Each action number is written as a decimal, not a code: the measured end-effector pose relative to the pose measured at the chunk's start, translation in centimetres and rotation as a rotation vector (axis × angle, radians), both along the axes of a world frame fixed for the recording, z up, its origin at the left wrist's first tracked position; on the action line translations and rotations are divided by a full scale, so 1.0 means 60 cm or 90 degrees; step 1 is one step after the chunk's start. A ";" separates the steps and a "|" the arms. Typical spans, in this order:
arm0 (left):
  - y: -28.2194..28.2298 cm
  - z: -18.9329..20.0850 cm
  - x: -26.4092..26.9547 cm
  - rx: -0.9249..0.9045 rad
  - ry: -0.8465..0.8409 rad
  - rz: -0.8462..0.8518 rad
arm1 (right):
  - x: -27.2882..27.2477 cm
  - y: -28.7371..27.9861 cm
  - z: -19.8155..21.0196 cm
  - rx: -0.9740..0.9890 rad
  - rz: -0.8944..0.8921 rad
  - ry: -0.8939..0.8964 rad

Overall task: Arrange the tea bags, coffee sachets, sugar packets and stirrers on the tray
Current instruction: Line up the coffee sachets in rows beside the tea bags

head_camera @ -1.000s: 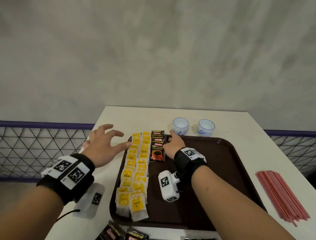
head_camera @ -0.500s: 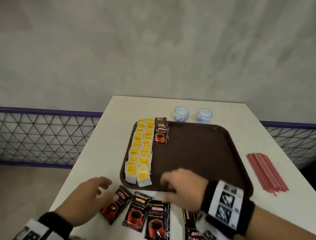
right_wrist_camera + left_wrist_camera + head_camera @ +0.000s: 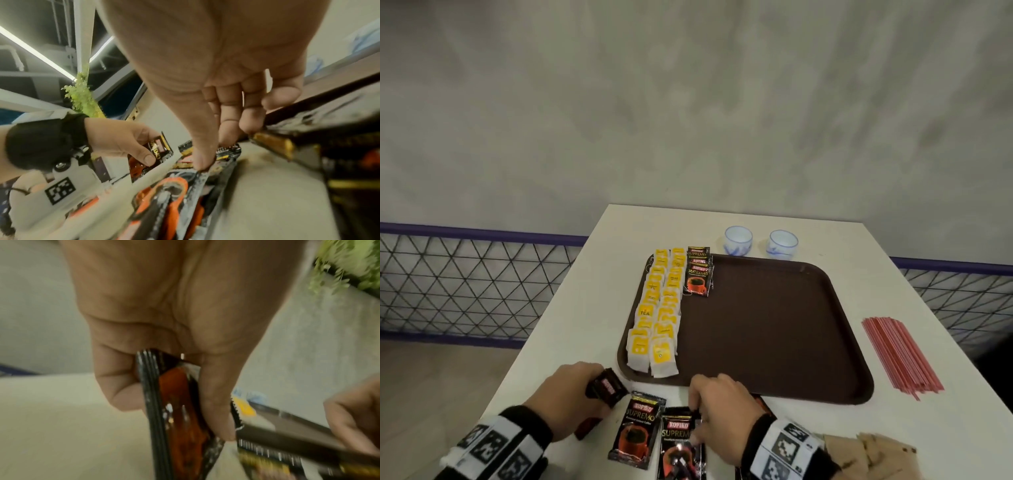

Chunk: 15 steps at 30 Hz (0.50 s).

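Nearby, along the table's (image 3: 893,455) near edge, our left hand (image 3: 571,397) had its fingers curled round a coffee sachet (image 3: 607,387), lifted on edge. Beside it two flat sachets (image 3: 638,430) read "KOPIKO SUPREMO". Our right hand (image 3: 722,407) pinched another sachet's (image 3: 697,426) top edge. Beyond, tea bags (image 3: 654,315), one marked "TEA", lined the tray's (image 3: 774,329) left rim; its right stood bare. Red stirrers (image 3: 900,353) lay rightmost.
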<state>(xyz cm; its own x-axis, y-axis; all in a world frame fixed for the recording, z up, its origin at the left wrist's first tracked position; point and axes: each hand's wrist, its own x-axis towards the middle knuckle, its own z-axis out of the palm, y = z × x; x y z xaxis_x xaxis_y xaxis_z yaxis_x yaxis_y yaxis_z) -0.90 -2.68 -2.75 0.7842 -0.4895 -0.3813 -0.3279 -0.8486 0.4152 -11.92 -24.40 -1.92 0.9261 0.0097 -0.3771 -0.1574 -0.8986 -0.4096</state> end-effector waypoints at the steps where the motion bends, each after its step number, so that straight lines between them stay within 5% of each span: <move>1: 0.004 0.014 0.002 -0.021 -0.009 -0.006 | 0.000 -0.005 -0.004 0.040 -0.028 -0.015; 8: -0.056 0.104 0.031 -0.395 0.068 0.029 | 0.003 -0.065 0.008 0.314 -0.139 -0.044; 15: -0.253 0.059 0.105 -0.349 -0.027 0.022 | 0.018 -0.116 0.026 0.455 -0.248 -0.088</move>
<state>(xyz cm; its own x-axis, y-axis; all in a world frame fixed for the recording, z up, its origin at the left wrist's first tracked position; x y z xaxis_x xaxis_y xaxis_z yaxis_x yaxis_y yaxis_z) 5.42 -17.88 0.77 0.8125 -0.5812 -0.0453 -0.3298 -0.5223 0.7864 -10.86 -31.37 -0.39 0.9505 -0.1269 -0.2836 -0.3095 -0.3054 -0.9005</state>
